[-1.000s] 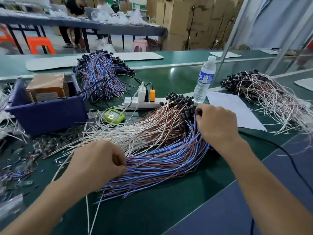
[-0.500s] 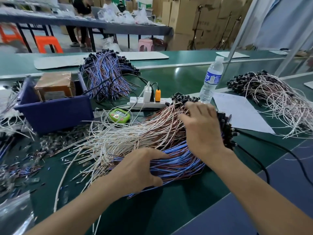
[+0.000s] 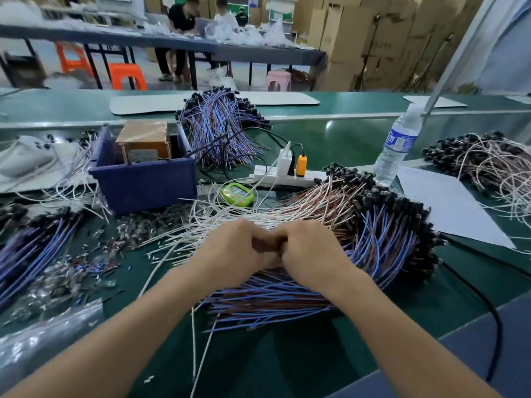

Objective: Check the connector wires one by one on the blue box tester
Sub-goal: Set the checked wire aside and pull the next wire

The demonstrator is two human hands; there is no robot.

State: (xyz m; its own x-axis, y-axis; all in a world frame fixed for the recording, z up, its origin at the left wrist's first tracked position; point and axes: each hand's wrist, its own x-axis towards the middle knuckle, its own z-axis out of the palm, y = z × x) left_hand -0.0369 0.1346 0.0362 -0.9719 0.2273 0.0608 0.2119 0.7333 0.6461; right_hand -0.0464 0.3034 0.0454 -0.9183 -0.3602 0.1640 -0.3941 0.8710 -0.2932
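A dark blue plastic box tester (image 3: 143, 182) sits on the green bench (image 3: 287, 354). To the box's right and nearer the viewer, the left hand (image 3: 230, 248) and right hand (image 3: 313, 251) meet knuckle to knuckle, fingers curled tight (what they grip is hidden). They rest over a fanned heap of blue, brown and white connector wires (image 3: 382, 242), probably singling one out for testing.

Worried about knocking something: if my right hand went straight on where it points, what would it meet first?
Most likely the left hand, which sits right against the right hand above the wire bundle. Loose white wires lie beyond, though depth is unclear.
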